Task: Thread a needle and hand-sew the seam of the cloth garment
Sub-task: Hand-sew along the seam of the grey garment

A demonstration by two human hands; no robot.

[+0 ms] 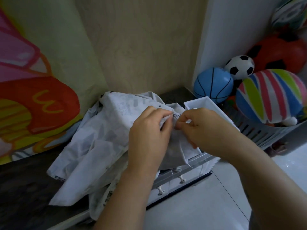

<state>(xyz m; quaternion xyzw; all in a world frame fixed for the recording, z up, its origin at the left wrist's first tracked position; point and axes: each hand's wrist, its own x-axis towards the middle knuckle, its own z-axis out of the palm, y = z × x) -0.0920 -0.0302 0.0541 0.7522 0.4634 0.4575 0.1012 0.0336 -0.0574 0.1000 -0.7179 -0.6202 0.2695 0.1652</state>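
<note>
Fingers of the left hand (149,131) curl round a fold of the white garment (103,130), heaped on the dark counter (25,180). The right hand (206,128) pinches its seam, fingertips tight together; any needle is too small to tell. Beside it, a white box (214,105) holds something small, and a slatted basket (265,133) holds balls (213,85).

A blue basketball (213,85), small soccer ball (240,66) and striped ball (269,95) crowd together near a slatted basket (259,133).
</note>
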